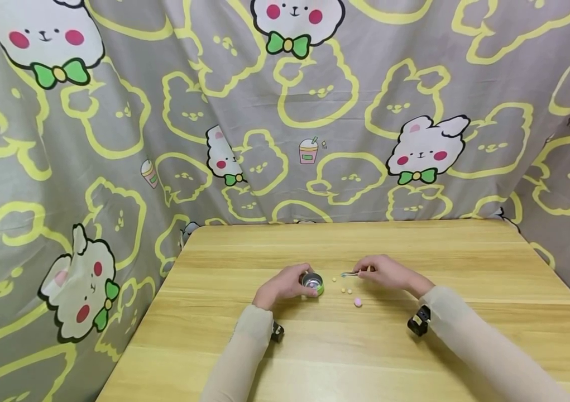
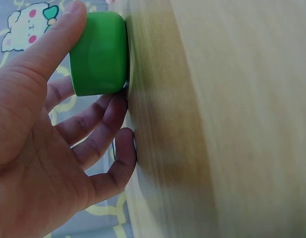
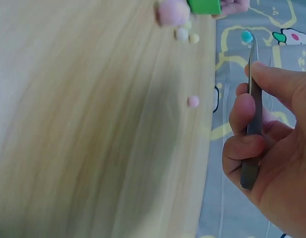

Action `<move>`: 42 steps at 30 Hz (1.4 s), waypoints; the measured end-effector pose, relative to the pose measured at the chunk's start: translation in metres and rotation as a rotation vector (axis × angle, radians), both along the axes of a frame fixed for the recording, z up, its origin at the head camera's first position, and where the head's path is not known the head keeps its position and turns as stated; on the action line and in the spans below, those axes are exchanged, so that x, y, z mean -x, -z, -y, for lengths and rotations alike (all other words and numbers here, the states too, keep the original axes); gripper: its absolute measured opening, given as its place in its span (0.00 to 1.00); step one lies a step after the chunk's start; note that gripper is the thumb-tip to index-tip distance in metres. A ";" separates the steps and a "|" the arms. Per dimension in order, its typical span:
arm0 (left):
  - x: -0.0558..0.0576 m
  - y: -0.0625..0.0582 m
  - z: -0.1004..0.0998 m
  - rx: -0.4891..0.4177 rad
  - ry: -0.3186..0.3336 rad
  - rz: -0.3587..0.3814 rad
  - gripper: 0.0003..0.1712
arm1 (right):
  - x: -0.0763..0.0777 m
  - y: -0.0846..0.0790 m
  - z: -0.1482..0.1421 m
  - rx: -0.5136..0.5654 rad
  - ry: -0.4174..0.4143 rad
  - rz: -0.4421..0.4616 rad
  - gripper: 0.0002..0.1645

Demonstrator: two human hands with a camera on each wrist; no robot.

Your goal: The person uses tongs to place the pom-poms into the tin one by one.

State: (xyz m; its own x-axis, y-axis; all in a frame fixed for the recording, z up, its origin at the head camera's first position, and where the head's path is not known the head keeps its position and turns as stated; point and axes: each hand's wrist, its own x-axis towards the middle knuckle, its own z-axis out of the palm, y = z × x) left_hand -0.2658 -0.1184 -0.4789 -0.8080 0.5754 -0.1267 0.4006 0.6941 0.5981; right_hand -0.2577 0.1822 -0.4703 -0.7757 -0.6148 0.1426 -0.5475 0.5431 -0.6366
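My left hand (image 1: pixel 285 283) grips a small round green tin (image 1: pixel 313 286) low at the tabletop, thumb on the near side and fingers behind. The tin's mouth faces up and shows a silvery inside; its green wall (image 2: pixel 100 54) fills the top of the left wrist view. To the right, my right hand (image 1: pixel 389 272) holds metal tweezers (image 3: pixel 255 109) between thumb and curled fingers. A small teal ball (image 3: pixel 247 36) sits at the tweezer tips, raised off the table. Between the hands lie a larger pink ball (image 1: pixel 357 302) and a small yellow ball (image 1: pixel 334 280).
Several small balls lie on the wooden table (image 1: pixel 355 357), among them a white one (image 3: pixel 181 33) and a small pink one (image 3: pixel 193 101). A patterned curtain (image 1: pixel 285 184) hangs behind the table. Black wrist cameras (image 1: pixel 418 321) are strapped under both sleeves.
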 end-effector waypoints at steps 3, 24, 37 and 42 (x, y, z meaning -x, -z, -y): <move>0.000 0.001 0.000 -0.003 -0.006 0.008 0.23 | 0.001 -0.003 0.009 0.012 -0.019 0.002 0.08; 0.000 0.002 -0.001 0.010 -0.016 0.014 0.23 | 0.011 -0.002 0.060 -0.008 -0.113 0.005 0.07; 0.002 0.003 0.000 0.025 -0.012 -0.005 0.23 | 0.014 -0.003 0.067 -0.012 -0.112 0.051 0.07; 0.002 0.004 0.001 0.019 -0.016 -0.001 0.24 | 0.014 -0.004 0.069 -0.029 -0.082 0.059 0.07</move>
State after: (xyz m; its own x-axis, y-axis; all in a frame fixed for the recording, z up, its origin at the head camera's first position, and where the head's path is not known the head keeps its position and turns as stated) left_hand -0.2678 -0.1194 -0.4824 -0.8171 0.5601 -0.1364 0.3903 0.7117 0.5841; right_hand -0.2717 0.1132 -0.4664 -0.7289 -0.6800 0.0792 -0.5528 0.5163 -0.6541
